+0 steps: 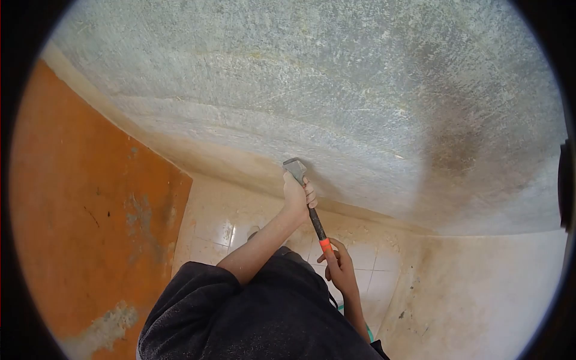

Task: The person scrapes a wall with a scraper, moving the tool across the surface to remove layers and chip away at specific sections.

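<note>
My left hand point(298, 192) is wrapped round the upper part of a long dark tool point(317, 223), just below its grey head point(294, 167). The head is close to the lower part of a rough grey-white wall point(288, 90); whether it touches cannot be made out. Lower down, my right hand point(339, 264) is closed on the tool's orange grip point(326, 245), with one or two fingers partly extended.
An orange wall point(90, 198) with peeling patches stands on the left. A pale tiled floor point(210, 231) with dust and crumbs lies below. At the right is a stained whitish wall point(474, 288). A green cord point(369, 333) shows beside my right forearm.
</note>
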